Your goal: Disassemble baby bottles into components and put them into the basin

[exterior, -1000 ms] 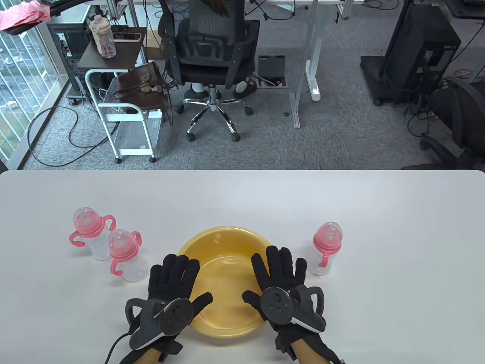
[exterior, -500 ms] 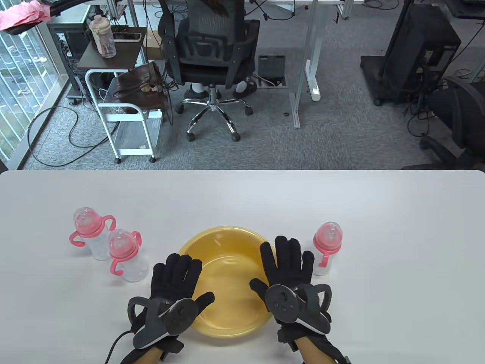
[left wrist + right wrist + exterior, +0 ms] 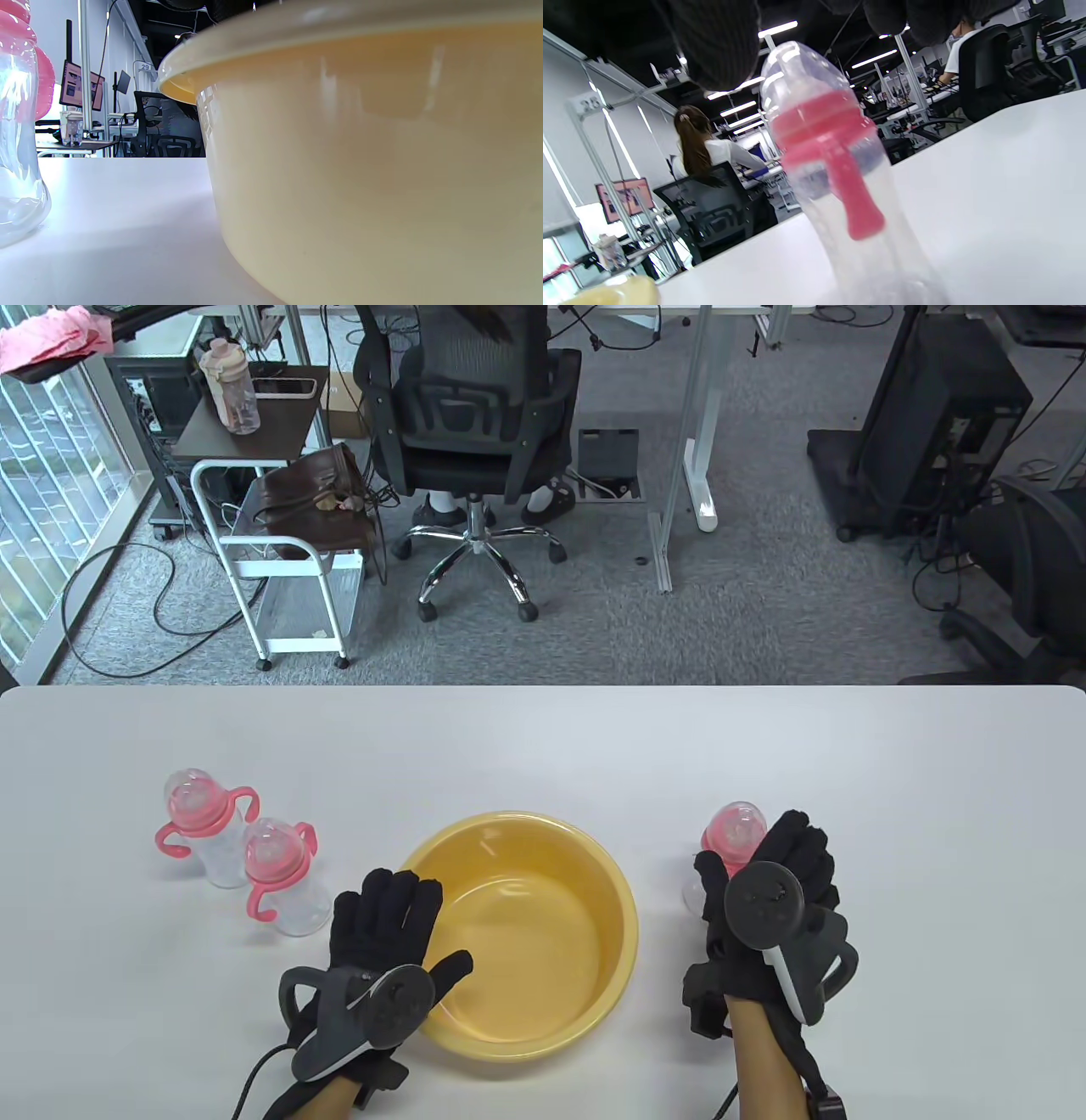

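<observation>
Table view: round glossy yellow basin (image 3: 543, 1027), clear pink-collared bottle (image 3: 731, 831).

Count on bench (image 3: 543, 746): 3 bottles, each with clear body, pink collar and clear cap: bottle 1 (image 3: 198, 824), bottle 2 (image 3: 280, 875), bottle 3 (image 3: 727, 841). 1 yellow basin (image 3: 526, 933). 2 gloved hands: left (image 3: 382, 937), right (image 3: 776, 891).
</observation>
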A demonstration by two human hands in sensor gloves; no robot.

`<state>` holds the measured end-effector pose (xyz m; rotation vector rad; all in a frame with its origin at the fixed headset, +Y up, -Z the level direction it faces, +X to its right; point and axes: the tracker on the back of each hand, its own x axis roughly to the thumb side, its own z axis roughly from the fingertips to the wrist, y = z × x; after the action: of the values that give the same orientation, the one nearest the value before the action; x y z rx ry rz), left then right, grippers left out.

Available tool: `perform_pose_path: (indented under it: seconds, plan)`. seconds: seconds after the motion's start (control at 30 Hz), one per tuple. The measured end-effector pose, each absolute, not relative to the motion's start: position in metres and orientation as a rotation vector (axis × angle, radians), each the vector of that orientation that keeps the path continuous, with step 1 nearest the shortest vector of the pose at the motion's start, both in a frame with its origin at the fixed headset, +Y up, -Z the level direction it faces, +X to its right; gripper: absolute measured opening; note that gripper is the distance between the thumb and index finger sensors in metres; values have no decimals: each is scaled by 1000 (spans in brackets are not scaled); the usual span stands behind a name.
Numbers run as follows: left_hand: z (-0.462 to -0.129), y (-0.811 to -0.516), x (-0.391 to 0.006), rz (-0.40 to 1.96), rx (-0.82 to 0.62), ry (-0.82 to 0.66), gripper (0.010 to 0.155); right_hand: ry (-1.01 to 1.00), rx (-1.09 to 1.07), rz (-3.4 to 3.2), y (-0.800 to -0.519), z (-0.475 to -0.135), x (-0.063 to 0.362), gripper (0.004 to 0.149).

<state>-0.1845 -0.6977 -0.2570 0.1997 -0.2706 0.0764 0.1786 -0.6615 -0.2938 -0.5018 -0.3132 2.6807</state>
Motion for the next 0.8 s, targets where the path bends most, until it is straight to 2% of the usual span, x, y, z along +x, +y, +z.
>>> perform_pose_path:
  seconds: [0.2, 0.3, 0.6, 0.8]
  plan:
    - [-256, -698, -184, 64, 201, -273, 83, -123, -607, 2747, -693, -302, 183, 96]
    - [-256, -698, -184, 68, 204, -274, 83, -136, -621, 2740, -701, -304, 187, 92]
    - [-255, -698, -183, 59, 203, -279, 83, -237, -640, 2757, -703, -306, 190, 51]
    - [-255, -699, -184, 61, 203, -276, 83, -271, -632, 2721, -703, -306, 193, 45]
